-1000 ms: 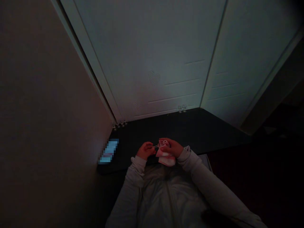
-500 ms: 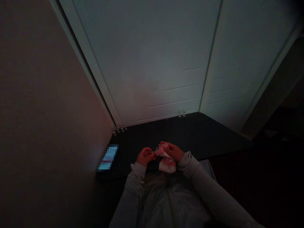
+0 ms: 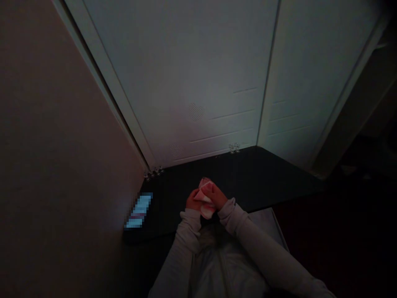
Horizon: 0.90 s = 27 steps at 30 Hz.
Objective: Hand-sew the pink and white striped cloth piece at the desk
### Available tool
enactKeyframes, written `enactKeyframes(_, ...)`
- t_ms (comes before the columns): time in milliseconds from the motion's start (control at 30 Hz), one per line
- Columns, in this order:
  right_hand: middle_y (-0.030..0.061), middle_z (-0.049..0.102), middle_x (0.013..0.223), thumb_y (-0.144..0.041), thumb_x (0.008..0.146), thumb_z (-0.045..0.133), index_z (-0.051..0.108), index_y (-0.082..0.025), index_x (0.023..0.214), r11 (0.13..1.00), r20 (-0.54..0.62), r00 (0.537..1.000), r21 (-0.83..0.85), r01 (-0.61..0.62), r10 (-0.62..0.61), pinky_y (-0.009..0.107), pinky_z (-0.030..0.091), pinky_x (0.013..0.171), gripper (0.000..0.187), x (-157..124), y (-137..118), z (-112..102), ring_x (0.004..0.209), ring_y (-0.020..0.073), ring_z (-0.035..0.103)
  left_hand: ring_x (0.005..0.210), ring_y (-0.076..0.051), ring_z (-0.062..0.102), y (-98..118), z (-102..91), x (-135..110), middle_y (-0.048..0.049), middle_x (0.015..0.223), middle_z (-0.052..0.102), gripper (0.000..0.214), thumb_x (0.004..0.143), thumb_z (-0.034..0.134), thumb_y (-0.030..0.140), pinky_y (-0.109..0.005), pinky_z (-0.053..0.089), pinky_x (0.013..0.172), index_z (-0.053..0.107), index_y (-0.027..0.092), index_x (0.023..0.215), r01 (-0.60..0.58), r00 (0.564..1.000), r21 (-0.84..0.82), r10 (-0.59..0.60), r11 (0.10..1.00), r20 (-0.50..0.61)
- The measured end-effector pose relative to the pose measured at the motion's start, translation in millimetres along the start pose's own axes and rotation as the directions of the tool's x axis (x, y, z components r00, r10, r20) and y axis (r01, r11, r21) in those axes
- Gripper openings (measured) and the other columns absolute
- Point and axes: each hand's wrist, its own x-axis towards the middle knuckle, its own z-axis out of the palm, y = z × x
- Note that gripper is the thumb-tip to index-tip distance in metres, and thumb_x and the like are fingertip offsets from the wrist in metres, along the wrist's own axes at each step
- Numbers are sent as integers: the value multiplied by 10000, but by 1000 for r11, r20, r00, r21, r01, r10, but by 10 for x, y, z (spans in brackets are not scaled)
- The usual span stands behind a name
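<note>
Close together over the near edge of the dark table [image 3: 245, 178], my two hands meet around a pink and white cloth [image 3: 207, 212]. My left hand [image 3: 192, 201] is closed on the cloth's left side. From the right, my right hand [image 3: 219, 197] grips it, the thumb lying over the folds. The cloth is bunched up, with one end hanging down between my wrists. Whatever the cloth may be wrapped around is hidden in the dim light.
Small clear glass-like pieces [image 3: 154, 172] stand at the table's back left corner, and more clear pieces [image 3: 235, 147] by the white panel [image 3: 186, 74]. A lit, pixelated screen [image 3: 138, 211] lies at the left. A pale box-like edge [image 3: 266, 219] shows below the table.
My left hand, which pinched a thin shiny piece beside the cloth, has moved right onto the cloth. My right hand and the cloth have shifted left, and the hands are now together. The view turned slightly.
</note>
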Motion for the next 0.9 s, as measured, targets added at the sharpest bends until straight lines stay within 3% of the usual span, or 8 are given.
enactKeyframes(100, 22, 565, 734, -452, 653, 524, 503, -167, 827, 999, 6, 999, -6, -54, 54, 274, 429, 614, 335, -49, -39, 15, 661, 132, 516, 670, -154, 552, 18, -1, -35, -2, 685, 597, 238, 504, 588, 60, -267, 434, 635, 551, 157, 719, -62, 996, 108, 69, 992, -62)
enactKeyframes(233, 5, 554, 706, -420, 656, 523, 513, -161, 800, 998, 3, 1000, -60, 2, -1, 259, 414, 606, 296, -72, -88, 10, 635, 118, 498, 743, -165, 548, -13, -6, -16, -31, 755, 602, 227, 493, 595, 49, -270, 424, 695, 572, 149, 696, -124, 980, 211, 152, 970, -124)
enactKeyframes(433, 14, 549, 721, -288, 674, 493, 521, -144, 788, 956, -90, 991, -285, 67, -97, 243, 399, 615, 186, -113, -111, -4, 650, 117, 494, 769, -155, 551, -51, -98, -8, -48, 799, 601, 163, 603, 566, 179, -257, 425, 691, 585, 142, 761, -165, 966, 47, 171, 985, -192)
enactKeyframes(533, 10, 564, 750, -222, 669, 480, 543, -160, 809, 888, -13, 990, -444, 121, -141, 234, 388, 625, 166, -137, -82, 18, 683, 121, 503, 798, -166, 556, -53, -143, -35, -74, 847, 605, 209, 651, 541, 289, -269, 427, 701, 594, 129, 775, -204, 956, -33, 192, 978, -224)
enactKeyframes(667, 12, 560, 714, -173, 655, 479, 567, -164, 731, 744, 96, 983, -642, 184, -160, 234, 377, 614, 116, -151, -64, 40, 673, 124, 494, 820, -169, 554, -51, -130, -70, -69, 865, 617, 277, 560, 631, 288, -289, 410, 759, 605, 147, 798, -223, 964, 9, 222, 975, -144)
enactKeyframes(767, 35, 557, 788, -121, 637, 479, 578, -157, 744, 665, 177, 959, -692, 281, -222, 244, 374, 685, 150, -145, -78, 49, 754, 135, 488, 798, -165, 558, -34, -98, -88, -66, 845, 620, 287, 505, 667, 241, -292, 413, 754, 605, 150, 770, -192, 965, 33, 194, 981, -175)
enactKeyframes(900, 40, 571, 822, -158, 669, 480, 575, -169, 807, 652, 223, 954, -696, 300, -201, 249, 369, 709, 168, -153, -104, 70, 781, 142, 491, 741, -153, 564, -29, -110, -80, -53, 787, 620, 299, 487, 675, 233, -298, 419, 731, 595, 140, 760, -155, 964, -19, 147, 988, -223)
